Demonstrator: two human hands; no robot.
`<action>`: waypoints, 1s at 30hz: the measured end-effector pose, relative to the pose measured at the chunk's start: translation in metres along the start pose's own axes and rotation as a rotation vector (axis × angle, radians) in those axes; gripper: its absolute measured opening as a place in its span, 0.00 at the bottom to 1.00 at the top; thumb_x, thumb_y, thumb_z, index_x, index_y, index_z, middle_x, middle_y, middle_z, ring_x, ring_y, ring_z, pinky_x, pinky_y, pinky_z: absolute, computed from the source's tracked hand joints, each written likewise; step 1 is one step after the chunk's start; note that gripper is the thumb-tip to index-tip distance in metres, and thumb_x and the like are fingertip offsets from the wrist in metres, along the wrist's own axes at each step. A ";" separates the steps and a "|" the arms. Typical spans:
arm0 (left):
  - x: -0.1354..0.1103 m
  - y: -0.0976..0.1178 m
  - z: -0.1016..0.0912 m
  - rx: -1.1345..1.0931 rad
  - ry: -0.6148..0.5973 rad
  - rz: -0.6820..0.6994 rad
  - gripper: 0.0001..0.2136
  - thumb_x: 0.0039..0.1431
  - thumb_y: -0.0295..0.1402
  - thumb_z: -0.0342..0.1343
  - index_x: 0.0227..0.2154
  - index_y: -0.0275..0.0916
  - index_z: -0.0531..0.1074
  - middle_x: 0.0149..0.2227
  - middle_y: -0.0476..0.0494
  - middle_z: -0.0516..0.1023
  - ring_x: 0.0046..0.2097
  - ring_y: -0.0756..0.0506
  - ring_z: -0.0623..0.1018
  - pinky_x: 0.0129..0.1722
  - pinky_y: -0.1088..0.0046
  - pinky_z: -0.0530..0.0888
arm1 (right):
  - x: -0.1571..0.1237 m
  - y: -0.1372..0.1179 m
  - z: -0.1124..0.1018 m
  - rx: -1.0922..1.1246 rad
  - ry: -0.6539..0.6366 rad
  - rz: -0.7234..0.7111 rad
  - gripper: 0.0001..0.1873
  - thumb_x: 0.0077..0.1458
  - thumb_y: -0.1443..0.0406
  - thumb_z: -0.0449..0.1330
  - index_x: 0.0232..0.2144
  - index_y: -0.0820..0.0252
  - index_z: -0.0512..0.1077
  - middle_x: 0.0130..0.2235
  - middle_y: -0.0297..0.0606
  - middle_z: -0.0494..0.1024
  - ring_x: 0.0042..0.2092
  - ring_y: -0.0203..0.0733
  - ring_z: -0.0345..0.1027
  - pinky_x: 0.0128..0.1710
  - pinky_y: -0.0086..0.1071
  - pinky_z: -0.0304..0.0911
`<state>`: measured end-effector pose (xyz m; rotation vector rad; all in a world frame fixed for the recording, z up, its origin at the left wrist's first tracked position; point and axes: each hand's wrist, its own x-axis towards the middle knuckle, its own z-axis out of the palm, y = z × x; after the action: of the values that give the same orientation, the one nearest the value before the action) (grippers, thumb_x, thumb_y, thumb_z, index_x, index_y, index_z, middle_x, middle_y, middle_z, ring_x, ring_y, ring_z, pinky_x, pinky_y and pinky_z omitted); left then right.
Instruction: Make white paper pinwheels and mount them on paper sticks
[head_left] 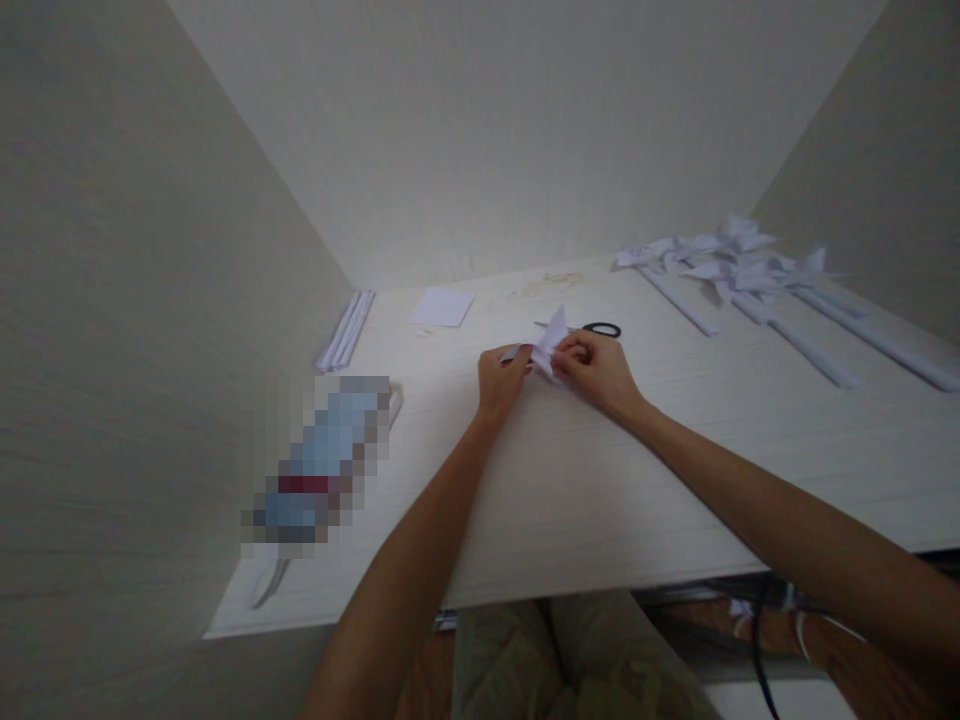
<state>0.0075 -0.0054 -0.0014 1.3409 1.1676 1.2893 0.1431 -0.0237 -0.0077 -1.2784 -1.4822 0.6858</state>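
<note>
Both my hands meet over the middle of the white table [600,480]. A folded piece of white paper [550,340] with pointed flaps is pinched between them. My left hand [501,378] grips its left side with closed fingers. My right hand [596,372] pinches its right side, fingers curled. The paper stands just above the tabletop.
Black-handled scissors [600,329] lie just behind my hands. A square white sheet [443,307] and rolled paper sticks [345,331] lie at the back left. Several paper pinwheels on sticks [739,275] lie at the back right. A blurred-out object [322,465] sits at the left. Walls enclose three sides.
</note>
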 end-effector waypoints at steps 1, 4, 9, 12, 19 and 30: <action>0.000 0.000 0.000 0.001 0.003 0.002 0.08 0.46 0.32 0.53 0.16 0.35 0.72 0.18 0.50 0.71 0.24 0.53 0.72 0.25 0.78 0.71 | 0.000 0.000 0.000 0.020 -0.007 0.017 0.04 0.44 0.66 0.57 0.22 0.61 0.67 0.21 0.35 0.74 0.23 0.36 0.68 0.25 0.29 0.62; -0.001 0.002 0.000 -0.004 -0.003 0.005 0.07 0.45 0.31 0.54 0.18 0.35 0.73 0.20 0.50 0.72 0.25 0.53 0.72 0.26 0.78 0.72 | 0.000 0.002 0.000 0.012 -0.023 0.033 0.07 0.45 0.64 0.57 0.20 0.61 0.66 0.20 0.36 0.74 0.22 0.36 0.67 0.23 0.29 0.61; -0.003 0.003 0.000 -0.018 -0.032 0.010 0.07 0.45 0.32 0.54 0.23 0.37 0.76 0.23 0.50 0.75 0.27 0.52 0.73 0.28 0.78 0.72 | 0.001 0.003 -0.001 -0.074 -0.032 -0.001 0.09 0.47 0.63 0.55 0.19 0.61 0.65 0.18 0.35 0.73 0.20 0.34 0.64 0.23 0.29 0.58; -0.002 0.002 0.000 -0.022 -0.015 0.019 0.07 0.45 0.32 0.54 0.26 0.37 0.76 0.23 0.49 0.76 0.28 0.52 0.74 0.28 0.77 0.72 | 0.001 0.000 -0.002 -0.145 -0.033 -0.010 0.11 0.49 0.63 0.54 0.18 0.61 0.64 0.16 0.33 0.70 0.18 0.33 0.61 0.23 0.28 0.56; -0.002 0.000 0.000 0.007 0.000 0.033 0.08 0.46 0.31 0.53 0.25 0.36 0.76 0.24 0.48 0.76 0.28 0.51 0.74 0.27 0.76 0.73 | 0.000 -0.004 -0.002 -0.199 -0.028 -0.063 0.09 0.47 0.65 0.55 0.18 0.61 0.65 0.18 0.34 0.70 0.21 0.33 0.60 0.23 0.28 0.52; -0.003 0.001 0.000 -0.031 0.025 0.021 0.09 0.48 0.32 0.51 0.22 0.34 0.73 0.22 0.47 0.74 0.27 0.51 0.75 0.24 0.78 0.72 | 0.000 -0.002 -0.003 -0.178 -0.024 -0.131 0.09 0.47 0.67 0.54 0.18 0.61 0.64 0.19 0.32 0.67 0.23 0.33 0.58 0.25 0.28 0.51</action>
<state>0.0074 -0.0083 -0.0005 1.3214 1.1486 1.3379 0.1455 -0.0248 -0.0050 -1.2968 -1.6600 0.4934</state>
